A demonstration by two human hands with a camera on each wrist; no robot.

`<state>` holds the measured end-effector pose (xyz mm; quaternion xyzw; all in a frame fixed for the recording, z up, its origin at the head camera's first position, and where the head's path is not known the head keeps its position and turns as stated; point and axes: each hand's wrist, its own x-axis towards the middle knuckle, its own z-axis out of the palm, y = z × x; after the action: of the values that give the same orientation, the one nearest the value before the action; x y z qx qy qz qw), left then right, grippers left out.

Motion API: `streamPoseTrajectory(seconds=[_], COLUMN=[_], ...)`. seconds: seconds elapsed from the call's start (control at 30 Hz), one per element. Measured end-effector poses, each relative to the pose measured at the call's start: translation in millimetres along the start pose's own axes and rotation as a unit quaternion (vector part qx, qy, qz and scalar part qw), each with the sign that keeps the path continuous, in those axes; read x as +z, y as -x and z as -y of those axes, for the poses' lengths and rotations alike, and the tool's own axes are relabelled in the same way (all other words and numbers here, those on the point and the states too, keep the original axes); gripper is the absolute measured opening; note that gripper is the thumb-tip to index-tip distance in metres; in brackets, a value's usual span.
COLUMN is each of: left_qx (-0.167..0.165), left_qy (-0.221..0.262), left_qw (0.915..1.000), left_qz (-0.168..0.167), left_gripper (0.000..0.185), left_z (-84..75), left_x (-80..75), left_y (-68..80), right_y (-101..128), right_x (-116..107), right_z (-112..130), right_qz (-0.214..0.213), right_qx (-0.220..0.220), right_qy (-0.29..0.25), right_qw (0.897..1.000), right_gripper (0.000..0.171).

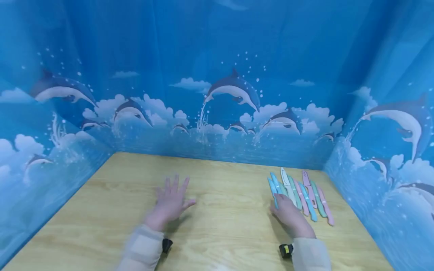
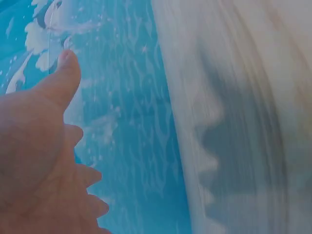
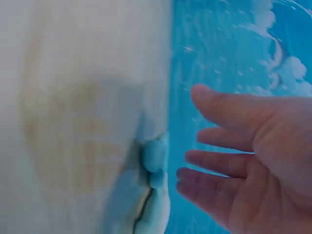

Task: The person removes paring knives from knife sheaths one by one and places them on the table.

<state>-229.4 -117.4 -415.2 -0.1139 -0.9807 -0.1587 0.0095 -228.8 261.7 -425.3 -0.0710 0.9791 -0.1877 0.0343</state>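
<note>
Several small knives in pastel blue, green and pink lie side by side in a slanting row at the right of the table. My right hand (image 1: 288,212) is over the row's left end, by a blue knife (image 1: 272,185). In the right wrist view its fingers extend loosely, apart from the teal handles (image 3: 155,158), and hold nothing. A pale-bladed knife (image 1: 285,178) and a pink piece with slots (image 1: 306,180) stick out at the top of the row. My left hand (image 1: 171,203) hovers over the table's left half, fingers spread and holding nothing.
The pale wooden table (image 1: 223,214) is bordered at the back and sides by a blue curtain (image 1: 190,45) printed with dolphins and clouds. A pink knife (image 1: 326,207) marks the row's right end, near the right curtain. A black wrist device (image 1: 286,250) sits at each cuff.
</note>
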Motion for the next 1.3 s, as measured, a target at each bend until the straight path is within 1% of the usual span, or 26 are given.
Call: streamPoseTrajectory(seconds=[0.1,0.2,0.23,0.37,0.43,0.57,0.6,0.7,0.83,0.9,0.97,1.07,1.17,1.3], left_qx=[0.017,0.046,0.055,0.087,0.095,0.094,0.09,0.087,0.093,0.095,0.1,0.108,0.118,0.125], left_qy=[-0.001,-0.009,-0.005,0.011,0.02,0.042,0.049,0.066,0.073,0.071,0.067,0.048,0.009,-0.023], left_qw=[0.9997,0.9979,0.9969,0.9909,0.9877,0.9847,0.9843,0.983,0.9801,0.9789,0.9781,0.9783,0.9783,0.9769], left_qz=[0.019,0.044,0.057,0.103,0.123,0.141,0.144,0.148,0.16,0.167,0.17,0.17,0.17,0.172], left_gripper=[0.082,0.083,0.082,0.083,0.082,0.08,0.079,0.079,0.08,0.081,0.082,0.081,0.081,0.089], left_z=[-17.4,-41.2,-50.0,-81.6,-94.5,-112.6,-115.6,-122.2,-127.5,-129.3,-129.8,-130.1,-131.7,-135.5], left_x=[2.9,4.9,6.5,23.0,32.2,43.3,44.2,43.8,41.3,41.3,42.6,46.1,50.9,55.0], left_y=[-12.0,-27.2,-31.7,-48.2,-56.8,-74.4,-78.4,-88.6,-97.7,-100.4,-102.5,-105.5,-107.8,-108.2], right_y=[-4.1,-9.5,-11.3,-16.9,-19.6,-26.4,-28.5,-35.4,-43.8,-46.4,-48.3,-50.4,-53.6,-55.7], right_x=[3.6,4.2,4.3,5.8,7.0,7.0,6.1,2.3,-2.1,-3.5,-4.2,-6.9,-7.2,-3.8], right_z=[2.0,3.8,4.3,5.1,3.3,-2.2,-2.9,-2.6,-1.1,-0.9,-0.9,0.5,-0.9,-3.4], right_qz=[-0.007,-0.019,-0.02,-0.013,-0.005,0.019,0.027,0.045,0.052,0.055,0.058,0.073,0.095,0.116], right_qx=[-0.002,0.004,0.01,0.023,0.029,0.054,0.066,0.085,0.09,0.099,0.098,0.101,0.091,0.087], right_qy=[0.014,0.03,0.033,0.047,0.05,0.047,0.042,0.051,0.075,0.074,0.078,0.073,0.061,0.036], right_qw=[1.0,0.999,0.999,0.999,0.998,0.997,0.997,0.994,0.992,0.991,0.99,0.99,0.989,0.989], right_gripper=[0.052,0.047,0.045,0.038,0.034,0.025,0.023,0.019,0.016,0.016,0.015,0.013,0.011,0.01])
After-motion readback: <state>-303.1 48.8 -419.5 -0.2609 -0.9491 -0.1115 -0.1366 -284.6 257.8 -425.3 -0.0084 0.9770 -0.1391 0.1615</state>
